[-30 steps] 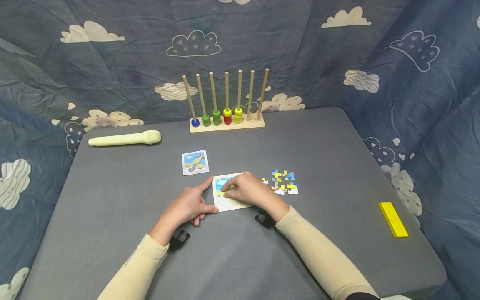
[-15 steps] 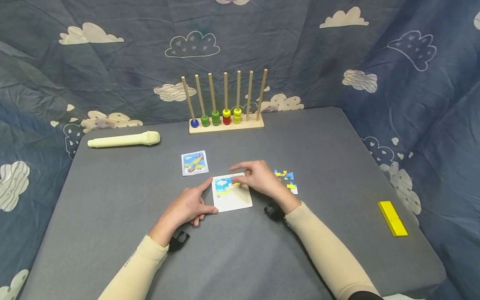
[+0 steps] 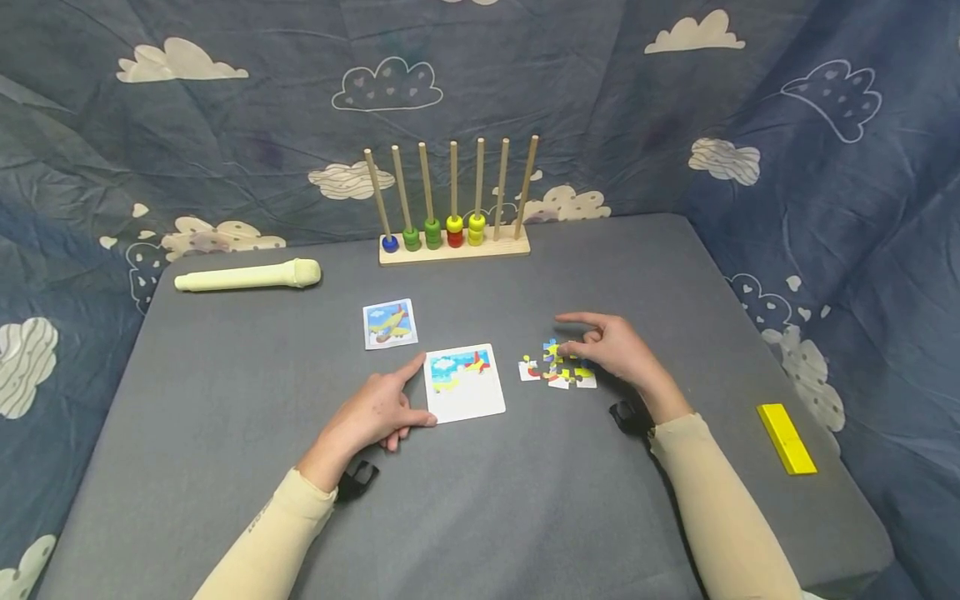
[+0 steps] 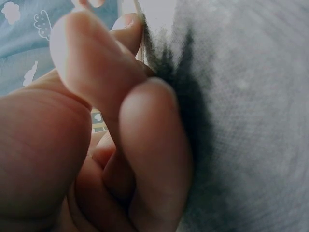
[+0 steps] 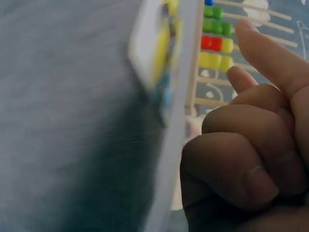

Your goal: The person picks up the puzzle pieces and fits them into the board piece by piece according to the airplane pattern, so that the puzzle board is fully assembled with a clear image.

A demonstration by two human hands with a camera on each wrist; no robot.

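table point(image 3: 247, 375) | left hand point(image 3: 378, 410) touching board point(image 3: 472, 402), right hand point(image 3: 618, 352) over pieces point(image 3: 583, 378), both spread | block point(image 3: 786, 439): head view only

In the head view, the right hand point(image 3: 615, 348) covers some of the loose puzzle pieces point(image 3: 586, 380) toward 4 o'clock; whether it touches any cannot be told. The bottom edge cuts off the left sleeve point(image 3: 273, 529) near 7 o'clock, its lettering too small to read, and the right sleeve point(image 3: 716, 508) between 4 and 5. In the right wrist view, a white, yellow and blue shape point(image 5: 150, 48) near 12 o'clock is badly smeared, and the top edge crops the blue bead point(image 5: 208, 2) at 1. In the left wrist view, a pale patch point(image 4: 161, 12) at 12 is washed out.
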